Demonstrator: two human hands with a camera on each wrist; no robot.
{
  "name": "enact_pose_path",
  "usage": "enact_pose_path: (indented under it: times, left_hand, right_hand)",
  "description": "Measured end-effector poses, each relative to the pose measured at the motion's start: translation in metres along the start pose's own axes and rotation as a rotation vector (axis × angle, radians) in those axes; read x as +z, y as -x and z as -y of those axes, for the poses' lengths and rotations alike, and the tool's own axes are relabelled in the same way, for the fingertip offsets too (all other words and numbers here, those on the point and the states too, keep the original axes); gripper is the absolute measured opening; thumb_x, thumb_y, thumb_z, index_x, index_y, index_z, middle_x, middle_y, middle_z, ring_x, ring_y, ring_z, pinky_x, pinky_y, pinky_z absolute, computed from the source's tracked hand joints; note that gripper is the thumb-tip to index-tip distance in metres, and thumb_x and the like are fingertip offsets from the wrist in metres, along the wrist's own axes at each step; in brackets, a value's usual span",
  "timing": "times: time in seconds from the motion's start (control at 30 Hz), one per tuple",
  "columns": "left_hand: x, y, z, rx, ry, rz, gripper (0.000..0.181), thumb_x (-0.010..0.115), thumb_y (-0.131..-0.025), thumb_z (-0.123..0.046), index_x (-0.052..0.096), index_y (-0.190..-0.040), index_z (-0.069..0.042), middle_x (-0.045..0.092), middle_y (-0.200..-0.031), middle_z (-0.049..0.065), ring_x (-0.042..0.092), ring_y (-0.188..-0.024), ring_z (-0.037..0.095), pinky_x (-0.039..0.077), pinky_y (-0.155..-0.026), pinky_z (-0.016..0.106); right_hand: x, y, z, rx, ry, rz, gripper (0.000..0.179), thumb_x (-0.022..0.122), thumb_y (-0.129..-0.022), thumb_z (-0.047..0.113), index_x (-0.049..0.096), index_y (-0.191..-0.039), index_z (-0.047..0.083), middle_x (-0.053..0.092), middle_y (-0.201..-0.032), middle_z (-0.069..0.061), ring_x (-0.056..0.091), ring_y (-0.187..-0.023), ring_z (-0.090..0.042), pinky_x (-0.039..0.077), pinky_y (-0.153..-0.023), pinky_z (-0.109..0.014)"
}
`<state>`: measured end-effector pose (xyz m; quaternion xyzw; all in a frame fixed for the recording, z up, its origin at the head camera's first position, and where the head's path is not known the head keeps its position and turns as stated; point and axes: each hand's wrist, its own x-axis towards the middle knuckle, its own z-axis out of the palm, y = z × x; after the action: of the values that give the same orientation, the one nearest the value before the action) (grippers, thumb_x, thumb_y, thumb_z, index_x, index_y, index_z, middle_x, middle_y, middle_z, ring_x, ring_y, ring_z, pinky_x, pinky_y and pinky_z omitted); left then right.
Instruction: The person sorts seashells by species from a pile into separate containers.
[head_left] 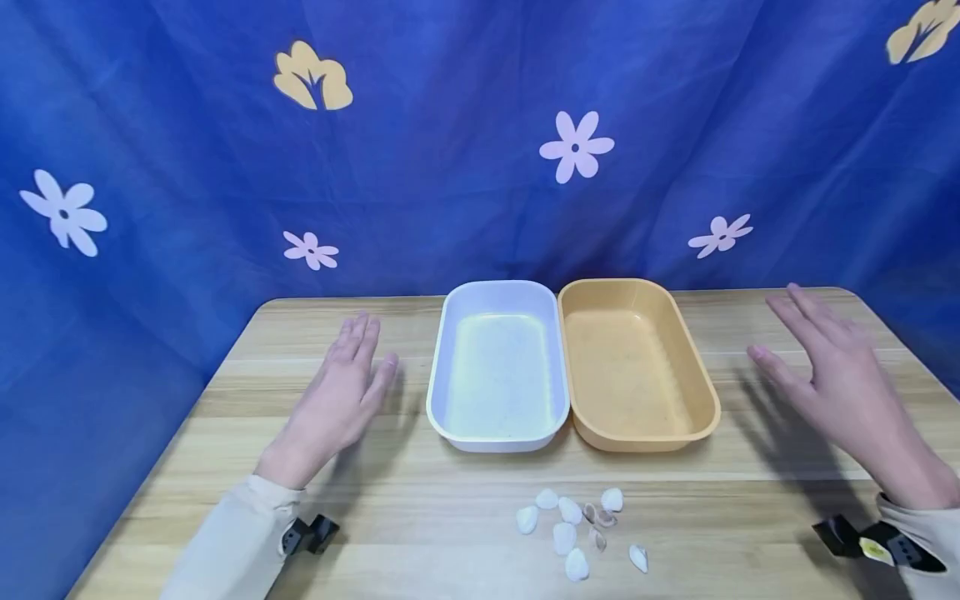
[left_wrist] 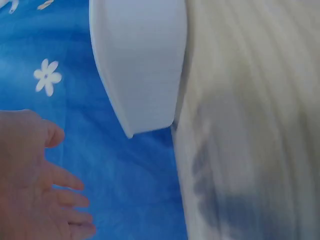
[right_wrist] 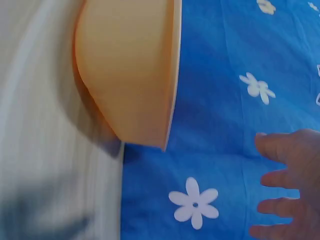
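To the left of the white tray, my left hand hovers over the table with its fingers extended and nothing in it. On the other side, my right hand is held above the table, fingers spread, to the right of the orange tray. Both trays stand side by side, with nothing inside. In front of them lies a loose group of white shells, with several small brownish shells among them. One white shell sits a little apart on the right.
The wooden table has rounded far corners. Behind it hangs a blue curtain printed with flowers, close to the back edges of the trays. Dark straps with small devices are worn at both wrists.
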<state>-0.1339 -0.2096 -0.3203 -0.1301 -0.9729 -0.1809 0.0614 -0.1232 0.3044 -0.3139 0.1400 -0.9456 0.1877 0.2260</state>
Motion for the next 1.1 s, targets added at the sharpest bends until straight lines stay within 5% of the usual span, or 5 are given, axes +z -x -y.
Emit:
enact_pose_path:
  times: [0.27,0.47,0.67,0.9,1.1]
  left_hand:
    - [0.019,-0.002,-0.012,0.095,0.041,0.027,0.067,0.029,-0.105,-0.041,0.018,-0.149,0.009,0.014,-0.157,0.024,0.003,-0.146,0.035,0.008,-0.118,0.050]
    - [0.033,-0.001,-0.020,0.117,0.042,0.045,0.070,0.028,-0.105,-0.045,0.016,-0.150,0.008,0.012,-0.158,0.022,0.001,-0.147,0.033,0.007,-0.119,0.049]
    - [0.045,-0.006,-0.029,0.160,0.047,0.062,0.070,0.029,-0.105,-0.044,0.019,-0.149,0.009,0.015,-0.157,0.023,0.006,-0.146,0.037,0.011,-0.118,0.051]
    - [0.051,-0.010,-0.039,0.206,0.059,0.062,0.067,0.028,-0.105,-0.041,0.021,-0.149,0.009,0.018,-0.156,0.023,0.011,-0.146,0.035,0.014,-0.118,0.049]
    - [0.051,-0.006,-0.041,0.201,0.051,0.066,0.067,0.028,-0.105,-0.042,0.020,-0.149,0.008,0.018,-0.157,0.023,0.011,-0.146,0.035,0.013,-0.118,0.048]
  right_hand:
    - [0.016,0.027,0.025,-0.171,-0.053,-0.054,0.058,0.072,-0.084,0.011,0.051,-0.137,0.000,0.048,-0.140,-0.023,0.044,-0.130,-0.039,0.023,-0.117,-0.035]
    - [0.020,0.027,0.055,-0.309,-0.104,-0.125,0.053,0.048,-0.099,0.045,0.067,-0.117,-0.001,0.065,-0.118,-0.018,0.062,-0.102,-0.038,0.028,-0.103,-0.006]
    - [0.023,0.030,0.083,-0.364,-0.149,-0.089,0.052,0.043,-0.100,0.047,0.072,-0.101,0.005,0.069,-0.098,-0.005,0.065,-0.088,-0.021,0.039,-0.092,-0.005]
    - [0.033,0.027,0.100,-0.481,-0.172,-0.106,0.046,0.042,-0.101,0.042,0.073,-0.094,0.009,0.067,-0.091,0.002,0.064,-0.079,-0.015,0.053,-0.071,-0.022]
    - [0.044,0.031,0.112,-0.509,-0.203,-0.040,0.047,0.038,-0.102,0.041,0.073,-0.093,0.010,0.067,-0.092,0.005,0.064,-0.080,-0.011,0.054,-0.071,-0.023]
